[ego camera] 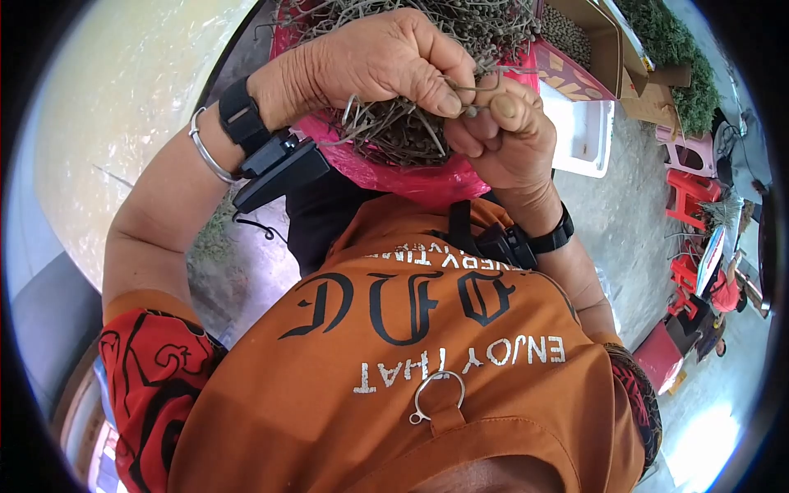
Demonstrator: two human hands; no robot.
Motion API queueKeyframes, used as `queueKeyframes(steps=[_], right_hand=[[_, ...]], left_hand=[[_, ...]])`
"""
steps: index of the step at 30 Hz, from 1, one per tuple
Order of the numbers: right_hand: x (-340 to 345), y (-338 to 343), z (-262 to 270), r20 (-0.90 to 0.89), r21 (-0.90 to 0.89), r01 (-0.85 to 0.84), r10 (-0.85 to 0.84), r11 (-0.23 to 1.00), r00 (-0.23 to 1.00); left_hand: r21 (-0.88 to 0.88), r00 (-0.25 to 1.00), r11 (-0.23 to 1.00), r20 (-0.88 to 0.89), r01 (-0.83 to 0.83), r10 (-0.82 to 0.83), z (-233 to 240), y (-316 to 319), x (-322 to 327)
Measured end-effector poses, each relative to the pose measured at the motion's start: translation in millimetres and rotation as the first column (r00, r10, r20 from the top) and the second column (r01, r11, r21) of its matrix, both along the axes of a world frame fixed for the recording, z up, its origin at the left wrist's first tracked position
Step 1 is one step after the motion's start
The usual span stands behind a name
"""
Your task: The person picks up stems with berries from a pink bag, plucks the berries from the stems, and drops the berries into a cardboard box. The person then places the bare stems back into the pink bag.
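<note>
My left hand [394,68] is raised over a pink plastic bag [407,182] heaped with dried, thin-stemmed plant material [400,132]. Its thumb and finger pinch a thin dry stem [474,88]. My right hand [508,126] meets it from the right, thumb against the curled fingers, at the same stem and a small round bud or seed head [471,111]. The bag lies at my lap, with more tangled stems beyond the hands. Part of the heap is hidden beneath my left hand and forearm.
Right of the bag are a cardboard box [607,37] holding many small round pieces and a white foam tray [595,138]. Green plants [672,49] and red plastic stools [690,196] stand farther right. A pale, plastic-covered surface [123,92] curves along the left. People are in the distance.
</note>
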State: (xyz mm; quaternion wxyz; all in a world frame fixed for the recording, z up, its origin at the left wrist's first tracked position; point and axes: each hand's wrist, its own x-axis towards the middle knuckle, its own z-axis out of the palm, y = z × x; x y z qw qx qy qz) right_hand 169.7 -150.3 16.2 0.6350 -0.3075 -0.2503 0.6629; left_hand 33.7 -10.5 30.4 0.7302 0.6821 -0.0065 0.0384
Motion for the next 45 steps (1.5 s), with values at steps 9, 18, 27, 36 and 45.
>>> queueKeyframes(steps=[9,18,27,36,45], right_hand=[[-10,11,10,0.333,-0.132,0.257,-0.201,0.957,0.921],[81,7,10,-0.343,0.364,0.028,0.107,0.931,0.933],[39,10,26,0.348,-0.123,0.009,0.034,0.992,0.937],[14,26,23,0.973,0.192,-0.190,-0.162,0.963,0.162],[37,33,26,0.848,-0.031,-0.509,0.292,0.860,0.442]], left_hand=[[0.055,0.994,0.995,-0.055,-0.089,0.092,-6,3,-2],[0.126,0.980,0.984,0.137,0.129,-0.146,-6,8,-7],[0.009,0.969,0.976,-0.117,-0.218,0.218,-12,1,-10],[0.009,0.945,0.964,-0.193,-0.266,0.263,-9,-1,-8],[0.227,0.978,0.968,-0.201,0.107,-0.061,-2,6,-5]])
